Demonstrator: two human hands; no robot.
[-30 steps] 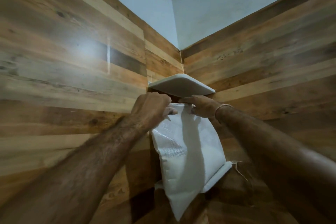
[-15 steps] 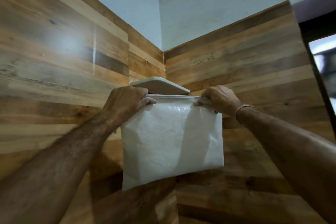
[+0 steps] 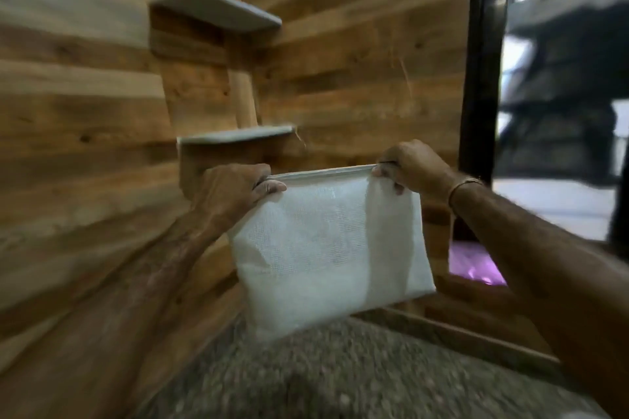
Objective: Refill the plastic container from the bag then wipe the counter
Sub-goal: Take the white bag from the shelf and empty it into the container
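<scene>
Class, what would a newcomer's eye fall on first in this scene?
A white bag hangs mid-frame, stretched by its top edge between the left hand and the right hand. Two pale corner shelves sit above on the wooden wall; a speckled counter lies below.

1. The bag [image 3: 326, 248] is white woven stuff, with a fine mesh-like weave showing in its upper part; it looks matt and slightly see-through.
2. The walls [image 3: 85, 112] are horizontal wooden planks, brown with visible grain and knots, carrying a faint sheen.
3. The two corner shelves [image 3: 218, 5] look smooth, pale grey and matt.
4. The surface [image 3: 340, 378] below is speckled grey, like stone; blur hides its finish.
5. A thin metal-looking bangle [image 3: 464, 184] circles the right wrist.
</scene>
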